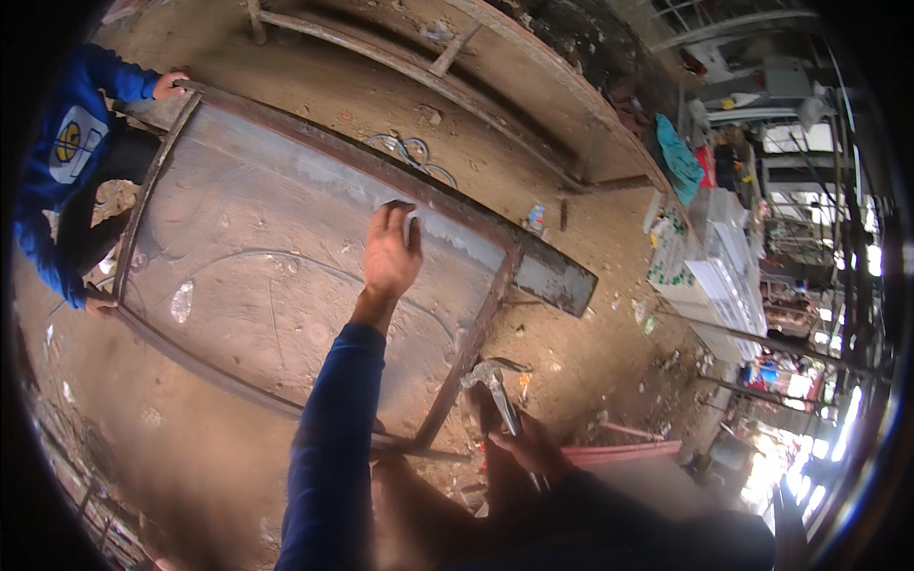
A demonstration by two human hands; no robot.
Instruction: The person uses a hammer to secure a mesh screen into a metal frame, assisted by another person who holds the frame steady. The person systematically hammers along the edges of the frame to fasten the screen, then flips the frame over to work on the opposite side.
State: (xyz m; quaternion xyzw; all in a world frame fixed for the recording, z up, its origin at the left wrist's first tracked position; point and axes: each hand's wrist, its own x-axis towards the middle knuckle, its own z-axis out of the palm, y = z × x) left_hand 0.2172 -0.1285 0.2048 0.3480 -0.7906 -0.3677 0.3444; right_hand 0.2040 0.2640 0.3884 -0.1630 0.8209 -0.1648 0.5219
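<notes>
A large rusty steel frame with a grey sheet-metal panel (257,285) lies flat on the dirt floor. My left hand (390,249) reaches out over it and grips a small grey piece at the panel's far rail. My right hand (526,447) is low at the frame's near corner, closed round the handle of a hammer (493,383), whose metal head points up and left. A person in a blue top (59,162) crouches at the frame's far end with a hand on each of its two corners.
Curved steel rails (419,67) lie on the ground beyond the frame, with wire loops (411,150) between. A dark metal plate (557,278) juts past the frame's right corner. Stacked white sheets (724,276), cloths and scaffolding crowd the right side.
</notes>
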